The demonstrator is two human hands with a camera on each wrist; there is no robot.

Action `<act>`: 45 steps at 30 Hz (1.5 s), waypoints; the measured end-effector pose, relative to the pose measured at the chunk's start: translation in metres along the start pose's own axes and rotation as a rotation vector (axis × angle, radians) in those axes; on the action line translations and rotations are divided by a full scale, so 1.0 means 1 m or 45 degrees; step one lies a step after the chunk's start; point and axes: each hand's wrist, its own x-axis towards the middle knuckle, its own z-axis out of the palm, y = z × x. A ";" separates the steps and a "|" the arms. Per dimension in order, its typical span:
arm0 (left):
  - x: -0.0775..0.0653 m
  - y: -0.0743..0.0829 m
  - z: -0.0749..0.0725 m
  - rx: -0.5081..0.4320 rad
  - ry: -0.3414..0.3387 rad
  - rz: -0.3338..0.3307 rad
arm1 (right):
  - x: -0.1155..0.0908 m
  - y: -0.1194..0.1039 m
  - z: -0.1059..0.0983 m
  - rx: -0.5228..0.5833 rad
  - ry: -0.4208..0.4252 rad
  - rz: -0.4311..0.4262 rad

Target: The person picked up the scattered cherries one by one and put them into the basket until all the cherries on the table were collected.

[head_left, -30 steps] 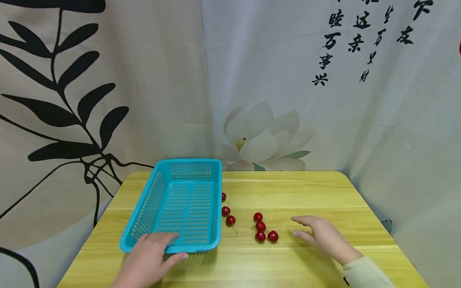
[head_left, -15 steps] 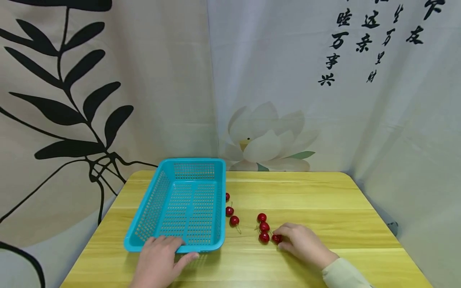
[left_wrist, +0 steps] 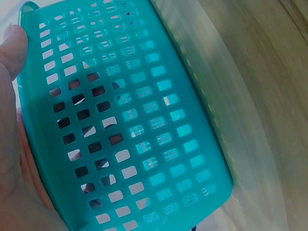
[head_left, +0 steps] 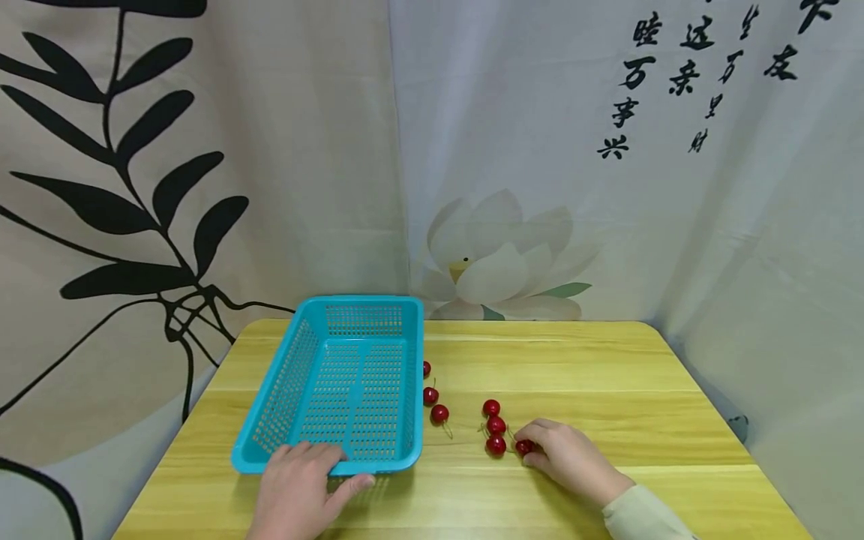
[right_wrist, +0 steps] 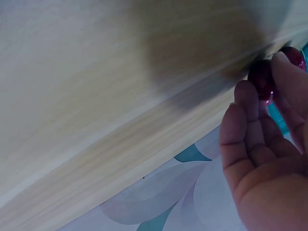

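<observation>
My left hand (head_left: pixel 297 487) grips the near rim of a blue plastic basket (head_left: pixel 378 466), fingers over the edge and thumb outside. In the left wrist view, the basket's slotted wall (left_wrist: pixel 202 130) fills the middle, beside the hand (left_wrist: pixel 9 159). My right hand (head_left: pixel 570 459) pinches a dark red cherry (head_left: pixel 523 448) between thumb and fingertips, low over the table. The right wrist view shows that cherry (right_wrist: pixel 261 78) at the fingertips, with another cherry (right_wrist: pixel 294 57) just behind. Three stemmed cherries (head_left: pixel 496 425) stand in a short row left of the right hand.
Several more cherries (head_left: pixel 439 414) lie along the basket's right side, one partly hidden by its rim. All this rests on a light wooden table (head_left: pixel 607 367). Behind it hangs a pale curtain (head_left: pixel 324 150) printed with dark leaves, a lotus and writing.
My right hand has moved left from the bare table to the rightmost cherry and closed its fingertips on it. The left hand stays at the basket's rim; the whole view has shifted slightly.
</observation>
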 end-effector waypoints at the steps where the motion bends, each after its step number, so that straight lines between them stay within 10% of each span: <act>1: 0.000 0.000 0.000 0.001 0.004 -0.001 | 0.000 0.000 0.000 0.003 -0.005 0.006; 25: -0.001 -0.003 0.003 0.037 0.044 -0.022 | 0.027 0.000 -0.037 0.064 0.071 0.044; 45: -0.001 -0.001 0.006 0.014 0.043 -0.015 | 0.136 -0.106 -0.046 0.135 0.077 -0.256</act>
